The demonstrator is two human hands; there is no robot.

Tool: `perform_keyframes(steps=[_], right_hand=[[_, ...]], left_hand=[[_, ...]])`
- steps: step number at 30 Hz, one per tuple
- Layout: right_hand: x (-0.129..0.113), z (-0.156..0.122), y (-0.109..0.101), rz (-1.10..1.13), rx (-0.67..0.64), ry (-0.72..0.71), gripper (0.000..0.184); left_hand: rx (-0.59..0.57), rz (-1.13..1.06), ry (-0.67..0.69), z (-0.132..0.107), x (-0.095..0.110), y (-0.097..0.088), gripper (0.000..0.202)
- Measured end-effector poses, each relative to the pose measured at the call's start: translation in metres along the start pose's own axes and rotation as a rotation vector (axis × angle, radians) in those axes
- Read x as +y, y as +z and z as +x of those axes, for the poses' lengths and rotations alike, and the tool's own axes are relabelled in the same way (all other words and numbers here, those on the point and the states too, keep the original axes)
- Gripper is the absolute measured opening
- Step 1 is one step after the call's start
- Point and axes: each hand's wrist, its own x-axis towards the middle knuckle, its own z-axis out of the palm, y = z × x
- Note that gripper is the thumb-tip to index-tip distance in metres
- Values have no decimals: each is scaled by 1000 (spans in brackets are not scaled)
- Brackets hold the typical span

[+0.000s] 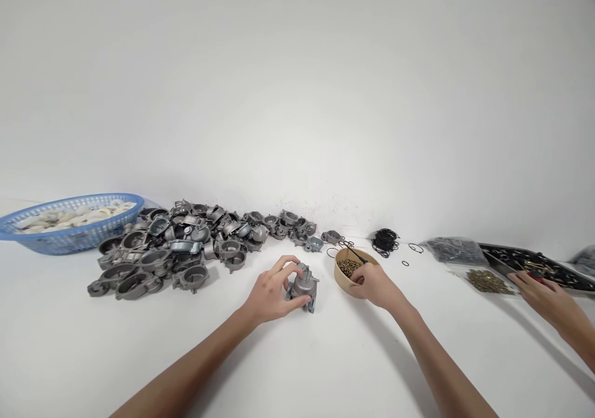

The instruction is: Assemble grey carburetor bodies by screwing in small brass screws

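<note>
My left hand (279,291) is curled around a grey cast-metal part (302,288) that looks like a carburetor bowl, its domed side up, on the white table. Thumb and fingers grip it from opposite sides. To its right, my right hand (372,283) reaches into a tan round bowl (346,281) of small brass-coloured screws (348,265). Those fingers are closed down among the screws, so whatever they pinch is hidden. A thin dark rod (357,254), like a screwdriver shaft, slants across the bowl beside the hand; whether the hand holds it is unclear.
Many similar castings (186,244) are heaped at left, near a blue basket (69,241) of pale pieces. Black rubber rings (385,241) lie behind the bowl. Rightward are a plastic bag (455,250), brass pieces (488,281), a black tray (567,275) and another person's hand (542,297).
</note>
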Motion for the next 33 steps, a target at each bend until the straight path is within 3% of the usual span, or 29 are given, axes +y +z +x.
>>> perform_keyframes(steps=[3,9,13,17,21,27,33], right_hand=[[3,-2,-8,197,-134,-21,19],[20,-1,-12,428,-146,61,17],[18,-1,-18,537,-91,117,14],[1,-4,-21,763,60,142,23],[-30,-11,-8,1003,115,52,32],[-68,-27,17,1204,0,-137,23],[-71,-30,22,1276,-53,-118,21]], left_hand=[[8,5,9,0,0,0,34],[4,4,11,-1,0,0,34],[20,21,9,1,1,-2,35],[165,54,84,5,5,-10,35],[260,-25,168,4,17,-14,21],[157,-315,100,-4,34,1,18],[77,-508,-11,-2,43,-3,22]])
